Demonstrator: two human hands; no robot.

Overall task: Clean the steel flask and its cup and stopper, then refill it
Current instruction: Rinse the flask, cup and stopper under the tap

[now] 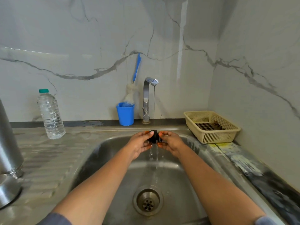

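step in hand: rinsing the stopper [153,136]. the black stopper is at frame centre, directly under the water stream [153,108] from the tap [148,98], above the sink [178,176]. the left hand [140,143] and right hand [170,142] pinch it from opposite sides with the fingertips.

procedure:
- rotate the stopper so the stream reaches every face and any groove.
- hold it low over the basin to limit splash.
- use a firm two-sided pinch. wet plastic probably slips, and the drain [148,201] lies directly below.

the steel flask [8,140] stands at the left edge of the frame. the rounded steel piece [8,190] beneath it is probably the cup.
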